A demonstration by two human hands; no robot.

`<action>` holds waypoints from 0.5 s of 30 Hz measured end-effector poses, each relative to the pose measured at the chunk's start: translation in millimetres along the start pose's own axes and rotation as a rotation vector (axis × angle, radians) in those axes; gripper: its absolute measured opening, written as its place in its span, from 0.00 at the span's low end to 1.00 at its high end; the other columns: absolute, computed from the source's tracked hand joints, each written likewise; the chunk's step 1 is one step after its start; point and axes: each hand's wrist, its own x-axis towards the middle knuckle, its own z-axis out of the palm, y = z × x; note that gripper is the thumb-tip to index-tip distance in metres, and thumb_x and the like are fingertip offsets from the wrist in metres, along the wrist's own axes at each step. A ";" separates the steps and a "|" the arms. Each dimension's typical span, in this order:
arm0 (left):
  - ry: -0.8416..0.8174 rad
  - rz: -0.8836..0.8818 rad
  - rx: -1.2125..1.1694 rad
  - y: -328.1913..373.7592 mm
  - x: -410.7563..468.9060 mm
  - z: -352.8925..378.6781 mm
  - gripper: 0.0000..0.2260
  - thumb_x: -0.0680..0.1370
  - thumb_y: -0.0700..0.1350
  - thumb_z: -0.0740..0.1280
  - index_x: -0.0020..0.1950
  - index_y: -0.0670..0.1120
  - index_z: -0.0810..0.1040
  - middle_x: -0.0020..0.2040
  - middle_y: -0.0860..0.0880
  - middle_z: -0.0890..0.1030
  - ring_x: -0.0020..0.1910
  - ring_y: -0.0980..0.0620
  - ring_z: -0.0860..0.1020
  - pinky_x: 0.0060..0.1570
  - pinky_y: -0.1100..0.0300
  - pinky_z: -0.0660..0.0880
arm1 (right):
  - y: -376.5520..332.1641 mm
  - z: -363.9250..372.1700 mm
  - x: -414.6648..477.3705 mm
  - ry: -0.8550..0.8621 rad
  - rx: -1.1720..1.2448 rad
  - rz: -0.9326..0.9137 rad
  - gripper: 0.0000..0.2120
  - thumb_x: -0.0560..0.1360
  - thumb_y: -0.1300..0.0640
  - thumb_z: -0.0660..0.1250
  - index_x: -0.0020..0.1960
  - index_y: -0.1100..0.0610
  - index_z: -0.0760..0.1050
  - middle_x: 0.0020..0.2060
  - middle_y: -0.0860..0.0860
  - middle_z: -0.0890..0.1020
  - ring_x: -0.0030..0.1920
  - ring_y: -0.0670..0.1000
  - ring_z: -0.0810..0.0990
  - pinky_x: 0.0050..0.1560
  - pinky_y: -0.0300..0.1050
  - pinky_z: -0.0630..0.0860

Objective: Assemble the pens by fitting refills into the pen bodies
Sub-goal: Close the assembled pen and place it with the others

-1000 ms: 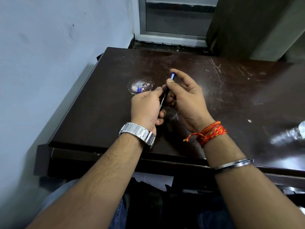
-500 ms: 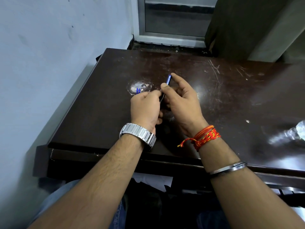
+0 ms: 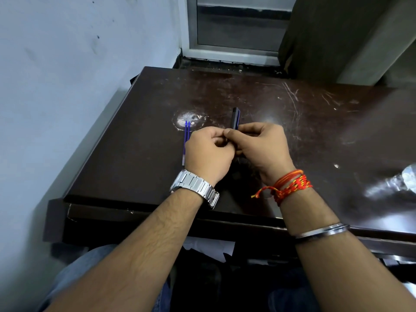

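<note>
Head view, and both hands meet over the middle of the bench (image 3: 139,154). The right hand (image 3: 262,147) has its grip curled tight round the lower part of a black pen (image 3: 234,119), thumb pressed across the barrel. The left hand (image 3: 208,152) closes its grip on the same pen from the other side, fingertips pinching right against the right thumb. The pen's top end, black with a blue edge, pokes up and away from the fingers. Any print on the barrel is hidden under the hands.

Two blue refills (image 3: 186,136) lie side by side on the bench just left of the left hand, their near ends tucked behind it. Nothing can be read on them.

There's a steel watch (image 3: 194,188) on the left wrist. The right arm has a red and orange thread bracelet (image 3: 292,188), with a metal bangle (image 3: 322,231) further up.

The bench is dark brown and glossy, with scratches and a pale worn patch (image 3: 188,119) by the refill tips. A pale blue wall (image 3: 67,75) runs along its left. A grey-framed window (image 3: 236,25) sits beyond the far edge, with a dark curtain (image 3: 337,37) to its right.
</note>
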 end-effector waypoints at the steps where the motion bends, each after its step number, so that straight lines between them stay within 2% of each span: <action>1: -0.003 0.016 0.027 0.1 0.5 -0.2 0.09 0.69 0.43 0.73 0.49 0.49 0.85 0.39 0.53 0.86 0.40 0.59 0.84 0.44 0.55 0.82 | -0.7 -0.7 0.1 0.016 -0.016 0.002 0.08 0.65 0.53 0.78 0.39 0.55 0.83 0.34 0.54 0.87 0.39 0.59 0.87 0.43 0.60 0.84; 4: -0.017 0.046 0.076 2.6 0.6 -0.7 0.12 0.68 0.46 0.75 0.51 0.48 0.83 0.42 0.53 0.86 0.41 0.60 0.83 0.46 0.58 0.81 | -3.0 -5.8 4.6 0.126 -0.132 -0.038 0.06 0.65 0.55 0.77 0.37 0.55 0.83 0.32 0.52 0.86 0.37 0.53 0.86 0.45 0.56 0.84; 7: 0.076 0.116 0.171 4.6 3.0 -6.5 0.15 0.67 0.51 0.77 0.51 0.49 0.82 0.43 0.56 0.85 0.42 0.57 0.82 0.47 0.64 0.78 | -6.6 -16.0 6.4 0.260 -0.344 -0.145 0.04 0.66 0.55 0.76 0.38 0.53 0.82 0.29 0.46 0.82 0.35 0.47 0.84 0.45 0.49 0.84; 10: 0.184 0.160 0.285 4.1 10.5 -19.6 0.14 0.68 0.50 0.75 0.52 0.51 0.81 0.43 0.56 0.84 0.45 0.55 0.81 0.43 0.68 0.71 | -6.4 -22.4 9.3 0.260 -0.545 -0.175 0.07 0.67 0.57 0.76 0.38 0.60 0.83 0.33 0.55 0.84 0.39 0.56 0.84 0.47 0.51 0.82; 13: 0.212 0.134 0.362 -0.8 19.6 -30.6 0.14 0.68 0.47 0.75 0.52 0.49 0.82 0.45 0.53 0.83 0.47 0.52 0.81 0.47 0.61 0.76 | -4.8 -23.4 14.1 0.232 -0.653 -0.152 0.09 0.68 0.57 0.77 0.42 0.64 0.84 0.38 0.59 0.84 0.42 0.58 0.84 0.47 0.52 0.83; 15: 0.196 0.110 0.420 -3.8 23.1 -33.8 0.15 0.68 0.47 0.76 0.53 0.47 0.81 0.47 0.51 0.83 0.48 0.50 0.81 0.49 0.56 0.78 | -2.7 -22.8 17.3 0.228 -0.691 -0.151 0.10 0.68 0.57 0.76 0.44 0.63 0.83 0.40 0.59 0.84 0.44 0.59 0.83 0.48 0.48 0.82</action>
